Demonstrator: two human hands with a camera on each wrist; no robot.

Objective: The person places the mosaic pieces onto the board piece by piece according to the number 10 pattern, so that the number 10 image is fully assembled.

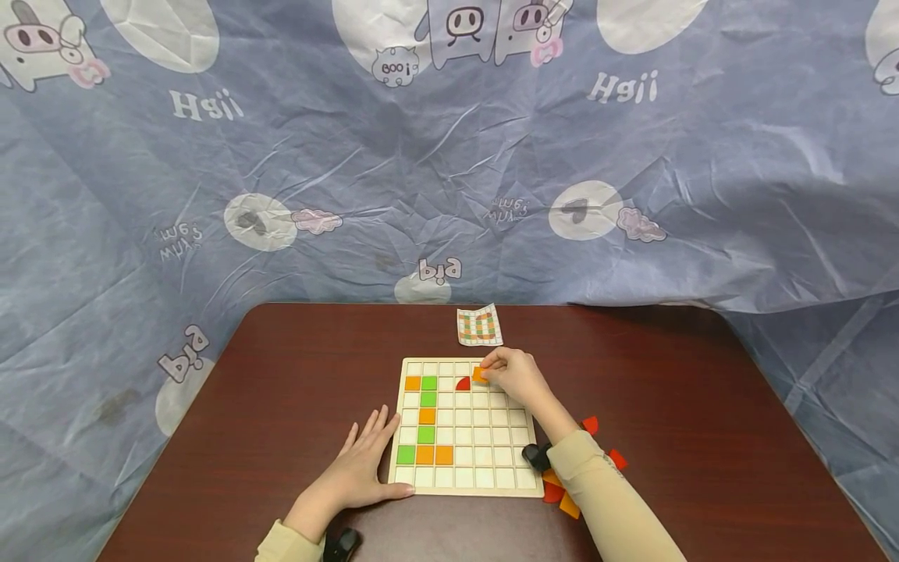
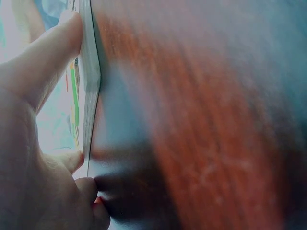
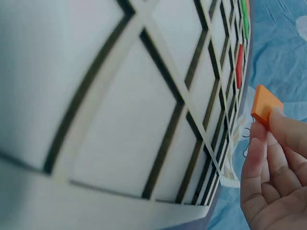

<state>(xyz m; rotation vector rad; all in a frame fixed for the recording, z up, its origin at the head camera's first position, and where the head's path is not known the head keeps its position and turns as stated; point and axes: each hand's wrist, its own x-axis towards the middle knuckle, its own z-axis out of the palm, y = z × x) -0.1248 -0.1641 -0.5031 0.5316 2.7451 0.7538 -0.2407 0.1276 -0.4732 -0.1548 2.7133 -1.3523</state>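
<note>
A square wooden grid board point(image 1: 465, 477) lies on the table. Along its left edge rests my left hand point(image 1: 358, 472), fingers spread, the thumb at the near left corner. Over the far right part of the grid, my right hand point(image 1: 518, 378) pinches an orange square tile point(image 3: 266, 103) between thumb and fingers; the right wrist view shows the tile raised above the cells. Left of that hand, a red quarter-circle piece point(image 1: 463, 384) sits in a cell. Green tiles point(image 1: 428, 400) and orange tiles point(image 1: 427, 416) fill several cells on the board's left side.
Behind the board lies a small paper card point(image 1: 480, 325) with a coloured grid pattern. Loose red pieces point(image 1: 590, 425) and orange pieces point(image 1: 570, 506) lie right of the board, partly under the right forearm. A printed blue-grey cloth point(image 1: 421, 156) hangs behind the dark table point(image 1: 316, 351).
</note>
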